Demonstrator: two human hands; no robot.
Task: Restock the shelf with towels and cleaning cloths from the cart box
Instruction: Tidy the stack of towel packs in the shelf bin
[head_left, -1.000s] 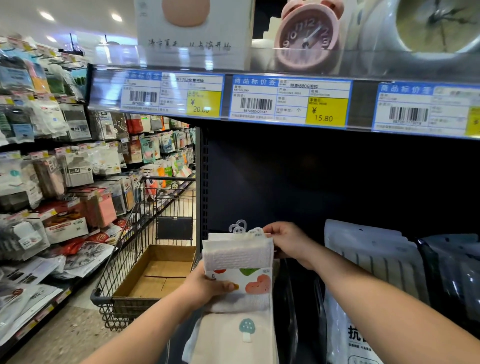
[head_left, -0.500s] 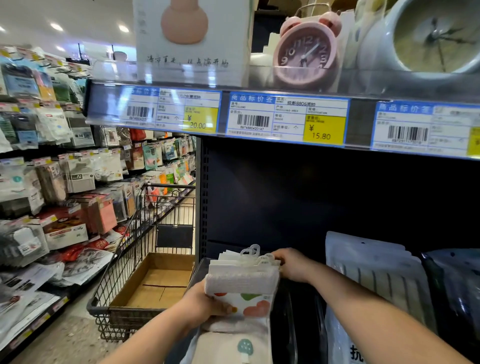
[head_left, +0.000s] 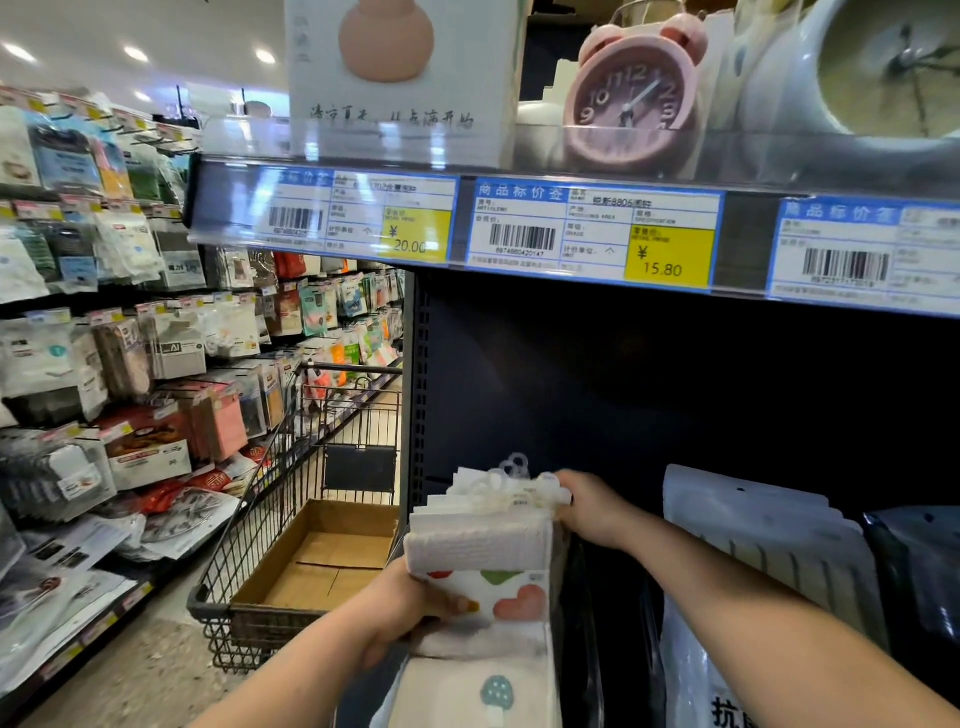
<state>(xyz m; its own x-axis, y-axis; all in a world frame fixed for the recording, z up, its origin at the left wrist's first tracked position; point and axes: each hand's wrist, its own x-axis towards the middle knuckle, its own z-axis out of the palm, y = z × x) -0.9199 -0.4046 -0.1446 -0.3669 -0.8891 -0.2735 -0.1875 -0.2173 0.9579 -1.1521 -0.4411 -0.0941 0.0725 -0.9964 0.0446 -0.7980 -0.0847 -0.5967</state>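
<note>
Cardboard box is seen in the wire cart at left. Left hand is wrapped round the btm of a cloth stack, held upright at the shelf front. Its top edge w/ hangers is pinched by the right hand, fingers curled. White bags are stood just right.

A stack of cloths is held at the left end of the lower shelf bay, gripped at its front lower edge by the left hand and at its top right corner by the right hand, with upright bags stood to its right. On the shelf above, a carton is set left of an alarm clock, with price labels fixed along the edge beneath both. Left of the bay a cart is parked with a box inside it, and racks of hung packets are ranged further left.
</note>
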